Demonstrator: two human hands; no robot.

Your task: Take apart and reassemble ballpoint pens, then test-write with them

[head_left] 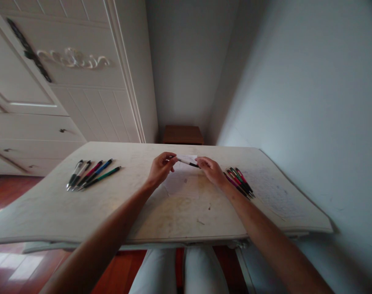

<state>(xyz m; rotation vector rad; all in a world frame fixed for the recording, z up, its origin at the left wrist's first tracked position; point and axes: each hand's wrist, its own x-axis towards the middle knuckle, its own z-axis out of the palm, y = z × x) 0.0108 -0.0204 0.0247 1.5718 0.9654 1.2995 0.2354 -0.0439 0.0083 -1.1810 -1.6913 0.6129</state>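
Between both hands a white-and-black pen (188, 162) is stretched crosswise over the table's middle. My left hand (162, 166) pinches its left end with thumb and fingers. Its dark end on the right is in the fingers of my right hand (211, 168). Below the pen lies a pale sheet of paper (182, 185), partly behind the hands. To the left, several pens (92, 174) with white, red, blue and green barrels lie side by side. Near my right wrist rests another group of pens (239, 181) in purple, red and green, partly covered by the forearm.
The worn white table (112, 216) has a scribbled or written-on area (274, 194) at its right. A white cabinet (106, 102) stands behind on the left, a grey wall (311, 114) on the right. Beyond the far edge is a brown wooden piece (182, 134).
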